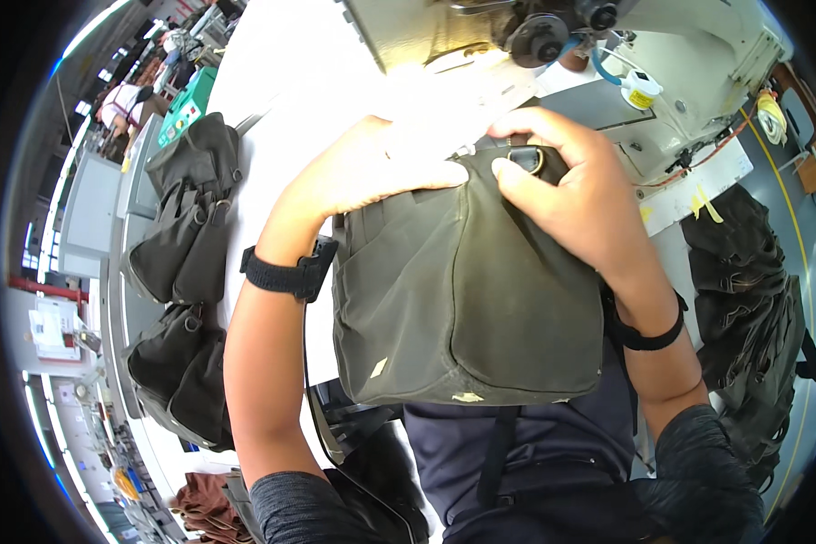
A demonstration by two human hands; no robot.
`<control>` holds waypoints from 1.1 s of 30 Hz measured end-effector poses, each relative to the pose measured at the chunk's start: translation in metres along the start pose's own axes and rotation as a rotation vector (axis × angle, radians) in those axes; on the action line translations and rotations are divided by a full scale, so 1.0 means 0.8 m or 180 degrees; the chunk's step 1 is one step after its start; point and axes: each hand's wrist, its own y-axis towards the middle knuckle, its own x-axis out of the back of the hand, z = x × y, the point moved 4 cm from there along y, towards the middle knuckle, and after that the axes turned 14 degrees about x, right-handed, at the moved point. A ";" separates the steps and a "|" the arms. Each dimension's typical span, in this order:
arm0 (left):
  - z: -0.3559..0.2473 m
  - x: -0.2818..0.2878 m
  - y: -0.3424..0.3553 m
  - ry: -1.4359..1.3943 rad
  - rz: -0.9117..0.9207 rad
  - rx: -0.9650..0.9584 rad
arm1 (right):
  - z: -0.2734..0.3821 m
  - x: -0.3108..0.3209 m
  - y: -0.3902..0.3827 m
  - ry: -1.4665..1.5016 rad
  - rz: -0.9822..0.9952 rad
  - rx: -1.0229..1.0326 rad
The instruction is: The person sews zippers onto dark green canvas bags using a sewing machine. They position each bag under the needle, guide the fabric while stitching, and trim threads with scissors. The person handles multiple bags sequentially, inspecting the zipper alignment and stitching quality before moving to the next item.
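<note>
Left of the sewing machine (698, 63), a green box (187, 104) with small coloured buttons stands at the table edge; farther left, a white notice (56, 328) with red marks hangs.

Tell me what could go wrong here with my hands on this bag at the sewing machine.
Your right hand pinches the metal ring on the olive bag close under the sewing machine head, so fingers could stray toward the needle area. The bag overhangs the table edge onto your lap and might drag or slip.
</note>
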 end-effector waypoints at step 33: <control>0.043 0.053 0.003 -0.0344 0.0414 0.1184 | -0.002 -0.006 -0.020 -0.1270 -0.0675 0.0751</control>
